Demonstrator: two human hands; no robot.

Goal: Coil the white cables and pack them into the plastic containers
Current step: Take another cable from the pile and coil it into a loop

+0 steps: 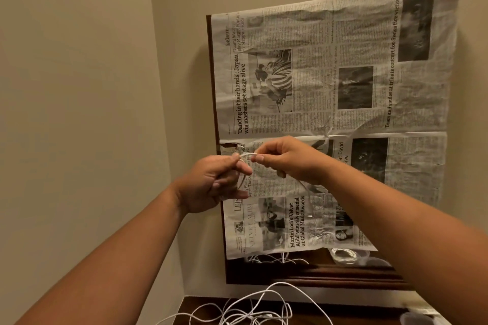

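Note:
Both hands are raised in front of the newspaper-covered mirror, pinching one white cable (303, 187). My left hand (219, 182) grips a small loop of it between thumb and fingers. My right hand (287, 159) pinches the same cable just to the right, fingertips almost touching the left hand's. The cable's free end hangs down below my right hand, ending in a plug. A tangle of loose white cables (253, 309) lies on the dark wooden surface below. The corner of a clear plastic container (416, 318) shows at the bottom right.
A dark-framed mirror (303, 272) leans on the wall, covered by newspaper sheets (330, 87). Its uncovered lower strip reflects a coiled white cable (344, 254). Beige walls meet in a corner at left. The dark wooden tabletop (195, 306) lies along the bottom edge.

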